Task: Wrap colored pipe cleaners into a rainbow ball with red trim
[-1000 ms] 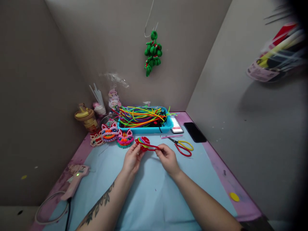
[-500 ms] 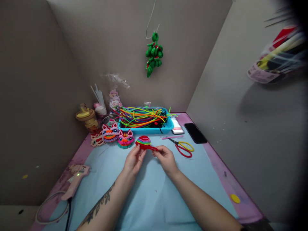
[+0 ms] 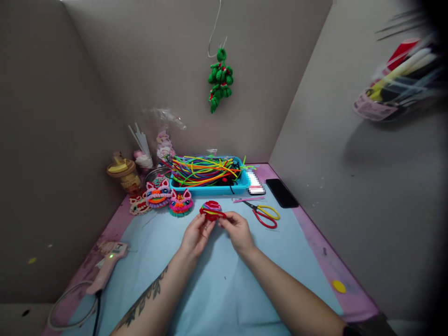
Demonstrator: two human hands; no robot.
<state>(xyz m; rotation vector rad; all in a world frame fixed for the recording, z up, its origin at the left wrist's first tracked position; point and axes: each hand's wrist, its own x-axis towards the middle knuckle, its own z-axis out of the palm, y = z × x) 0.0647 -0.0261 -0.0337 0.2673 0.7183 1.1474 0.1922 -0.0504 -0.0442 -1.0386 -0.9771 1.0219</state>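
Note:
Between my hands is a small rounded craft piece (image 3: 211, 205) of red, rainbow-striped pipe cleaners, with a red strip along its near edge. My left hand (image 3: 196, 233) grips its left side and underside, fingers closed on it. At the right end of the red strip, the thumb and fingers of my right hand (image 3: 238, 229) pinch together. Just left of the piece lie a pink-and-orange pipe-cleaner animal head (image 3: 181, 203) and a similar lilac one (image 3: 158, 194). Fingertips under the piece are partly hidden.
Behind stands a blue tray (image 3: 210, 190) of colourful pipe cleaners. Scissors (image 3: 263, 214) with red and yellow handles and a black phone (image 3: 282, 193) lie to the right. A pink glue gun (image 3: 109, 267) rests at left, its cord curling. A green ornament (image 3: 220, 79) hangs above.
The red strip's right end, pinched by my right hand, has come in closer against the craft piece, which is tilted differently. The whole view has shifted slightly.

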